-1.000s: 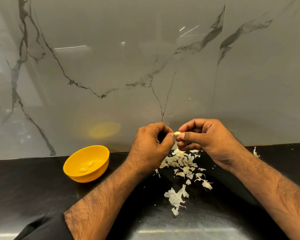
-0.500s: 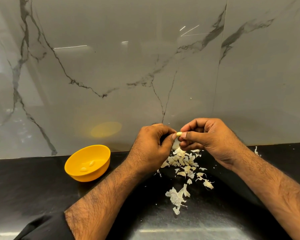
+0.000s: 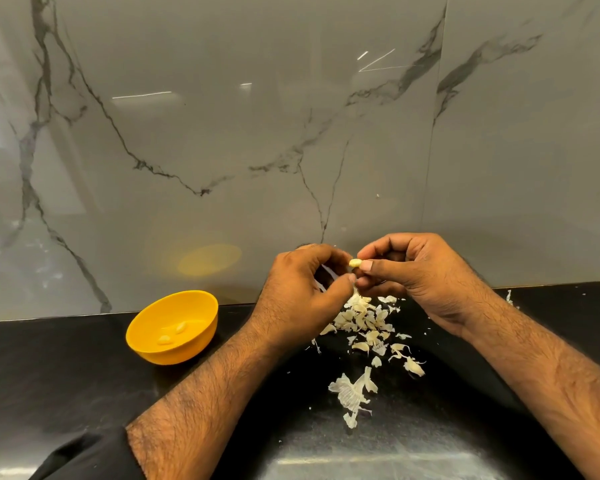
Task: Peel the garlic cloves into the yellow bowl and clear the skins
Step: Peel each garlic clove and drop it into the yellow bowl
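Black sleeve (image 3: 84, 457) on my left arm was cut off at the frame's bottom edge, and both forearms ran out of view too. My left hand (image 3: 302, 299) hid its own fingertips, so whether it pinched a strip of skin below the clove was hard to make out; fingers were curled, thumb tip just beside the clove. Pile of garlic skins (image 3: 364, 323) lay on the black counter (image 3: 49, 375) right under my hands, partly covered by them, with one bigger papery skin (image 3: 352, 393) nearer me and a few scraps (image 3: 509, 296) by the wall on the right. Yellow bowl (image 3: 174, 327) sat to the left, well apart from the pile, near the grey marble wall (image 3: 222, 133), with two peeled cloves (image 3: 172, 333) inside. My right hand (image 3: 423, 275) held the garlic clove (image 3: 355, 262) above the pile, thumb and forefinger pinching it, other fingers curled under.
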A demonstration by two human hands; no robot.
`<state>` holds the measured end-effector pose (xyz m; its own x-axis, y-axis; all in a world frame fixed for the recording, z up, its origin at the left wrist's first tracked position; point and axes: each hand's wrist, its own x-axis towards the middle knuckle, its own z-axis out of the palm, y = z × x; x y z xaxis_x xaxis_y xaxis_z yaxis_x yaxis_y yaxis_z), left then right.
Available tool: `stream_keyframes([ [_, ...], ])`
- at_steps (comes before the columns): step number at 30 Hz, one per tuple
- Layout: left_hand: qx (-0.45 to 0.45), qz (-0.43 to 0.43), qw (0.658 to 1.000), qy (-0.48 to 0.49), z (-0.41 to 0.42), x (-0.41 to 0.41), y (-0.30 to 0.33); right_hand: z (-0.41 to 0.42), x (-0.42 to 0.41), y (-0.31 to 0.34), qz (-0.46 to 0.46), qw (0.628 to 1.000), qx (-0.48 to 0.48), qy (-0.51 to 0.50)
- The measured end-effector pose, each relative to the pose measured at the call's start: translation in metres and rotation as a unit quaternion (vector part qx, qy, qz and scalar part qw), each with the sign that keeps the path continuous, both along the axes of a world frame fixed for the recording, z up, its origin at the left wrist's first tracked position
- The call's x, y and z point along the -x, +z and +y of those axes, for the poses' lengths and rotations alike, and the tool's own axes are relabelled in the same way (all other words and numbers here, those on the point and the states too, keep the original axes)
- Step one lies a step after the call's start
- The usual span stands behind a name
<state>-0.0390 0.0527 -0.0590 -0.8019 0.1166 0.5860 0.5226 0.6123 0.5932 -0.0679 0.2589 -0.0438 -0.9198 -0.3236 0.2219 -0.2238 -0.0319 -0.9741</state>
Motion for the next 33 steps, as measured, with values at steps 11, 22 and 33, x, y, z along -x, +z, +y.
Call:
stream_keyframes([
  [11, -0.045, -0.002, 0.999, -0.013, 0.000, -0.002, 0.005, -0.001, -0.002, 0.001, 0.171, 0.954, -0.239, -0.051],
  [22, -0.050, 0.006, 0.999, 0.002, 0.003, -0.006, 0.005, -0.006, -0.007, 0.005, 0.353, 0.833, -0.418, -0.086],
  [33, -0.060, 0.003, 0.998, -0.017, 0.002, -0.005, 0.003, -0.006, -0.010, 0.008, 0.346, 0.822, -0.439, -0.112],
])
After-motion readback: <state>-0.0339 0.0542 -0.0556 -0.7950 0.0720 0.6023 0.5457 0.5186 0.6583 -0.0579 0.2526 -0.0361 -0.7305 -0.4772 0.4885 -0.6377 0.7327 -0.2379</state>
